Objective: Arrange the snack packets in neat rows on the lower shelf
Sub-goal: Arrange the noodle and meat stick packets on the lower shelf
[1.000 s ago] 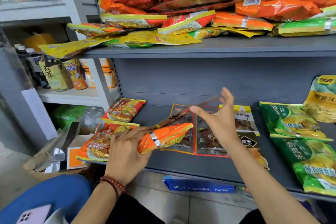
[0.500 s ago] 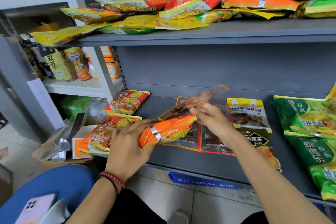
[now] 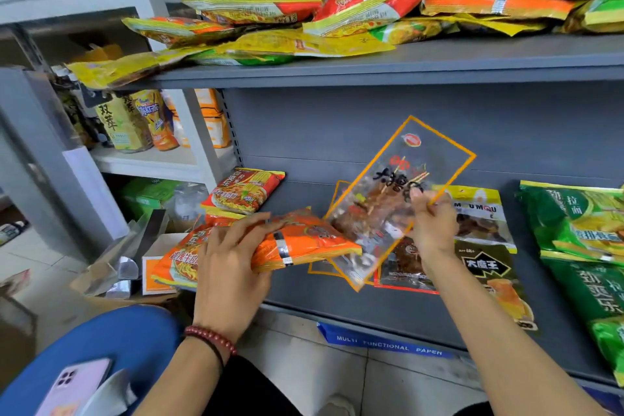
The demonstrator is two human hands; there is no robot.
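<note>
Snack packets (image 3: 479, 223) lie flat along the lower shelf (image 3: 337, 300) in the head view, and you hold two more above it. Your left hand (image 3: 229, 267) grips an orange packet (image 3: 314, 240) by its left end, with your fingers spread across its top and the thumb hidden. The packet sits roughly level over the front of the shelf. Your right hand (image 3: 434, 226) pinches a clear packet (image 3: 429, 159) with an orange border at its right edge, thumb against curled fingers. That packet is raised and tilted, its top corner toward the back panel. Its lower end meets the orange packet, though you cannot tell whether they touch.

Under the clear packet a red-bordered packet (image 3: 405, 267) lies on the shelf. A black packet (image 3: 486, 270) lies just to its right. Green packets (image 3: 574, 223) overlap at the right end, and two red noodle packets (image 3: 246, 192) sit at the left end, one behind the other. The upper shelf (image 3: 439, 61) carries a loose heap of packets (image 3: 337, 3).

A bead bracelet (image 3: 212, 338) circles your left wrist. A phone (image 3: 77, 385) rests on something blue at the lower left.
</note>
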